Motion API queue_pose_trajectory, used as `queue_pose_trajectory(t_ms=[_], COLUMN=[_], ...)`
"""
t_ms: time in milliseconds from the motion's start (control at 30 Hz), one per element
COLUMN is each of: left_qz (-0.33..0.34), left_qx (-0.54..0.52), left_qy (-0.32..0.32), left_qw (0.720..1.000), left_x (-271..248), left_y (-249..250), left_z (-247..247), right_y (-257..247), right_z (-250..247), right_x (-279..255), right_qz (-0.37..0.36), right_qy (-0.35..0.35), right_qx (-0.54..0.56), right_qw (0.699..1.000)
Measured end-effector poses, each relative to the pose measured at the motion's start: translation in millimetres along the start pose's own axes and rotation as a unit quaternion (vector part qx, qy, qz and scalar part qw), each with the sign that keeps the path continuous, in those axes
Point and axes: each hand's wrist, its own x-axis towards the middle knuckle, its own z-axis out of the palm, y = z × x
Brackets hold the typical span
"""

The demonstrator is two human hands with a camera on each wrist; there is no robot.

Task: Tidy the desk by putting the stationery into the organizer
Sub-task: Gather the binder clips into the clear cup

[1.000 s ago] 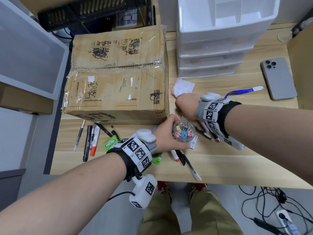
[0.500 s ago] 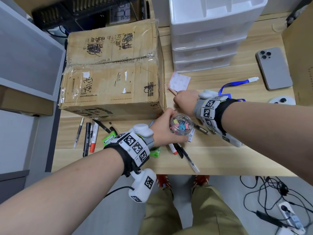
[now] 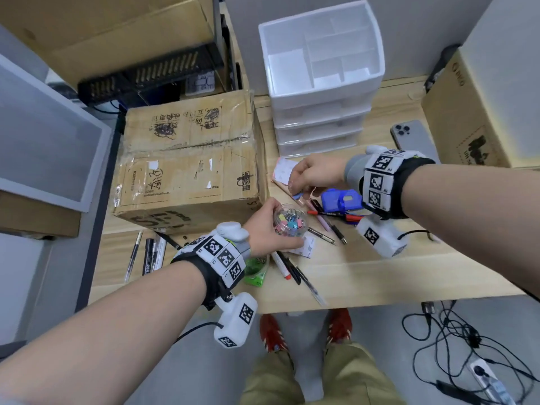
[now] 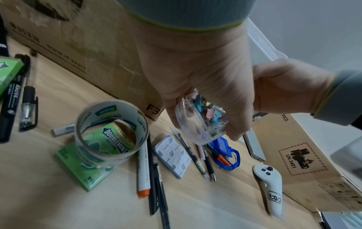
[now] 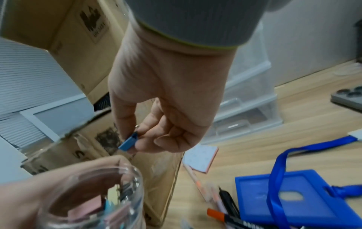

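Change: your right hand (image 5: 156,124) has lifted, now pinching a blue binder clip (image 5: 128,143) at frame centre; left hand (image 4: 199,86) still grasps the clip jar (image 4: 201,122), ready for the drop.

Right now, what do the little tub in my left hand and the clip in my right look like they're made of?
The clip tub looks like clear glossy plastic: the coloured clips show through its wall. The blue binder clip seems painted metal with a dull sheen and a thin wire handle, though blur leaves this uncertain.

Probably an office: wooden desk (image 3: 365,276), shipping cartons (image 3: 187,159), drawer organizer (image 3: 318,106), floor cables (image 3: 455,340).
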Motion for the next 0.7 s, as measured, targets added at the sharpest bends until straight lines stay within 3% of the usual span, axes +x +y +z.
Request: queue_pose_trajectory(t_ms=[267, 334, 534, 701], left_qz=[0.012, 0.021, 0.037, 0.041], left_qx=[0.019, 0.013, 0.006, -0.005], left_qy=[0.003, 0.003, -0.015, -0.011], left_qw=[1.000, 1.000, 0.999, 0.999], left_x=[-2, -4, -9, -10], left_y=[12, 15, 14, 16], left_z=[1, 3, 3, 2], right_y=[-19, -16, 14, 38], right_z=[-6, -5, -7, 5], right_x=[-47, -49, -41, -45], right_qz=[0.009, 0.020, 0.087, 0.169], right_qy=[-0.097, -0.085, 0.066, 0.010], right_qx=[-0.027, -0.021, -0.046, 0.015], right_qw=[0.995, 0.996, 0.993, 0.985])
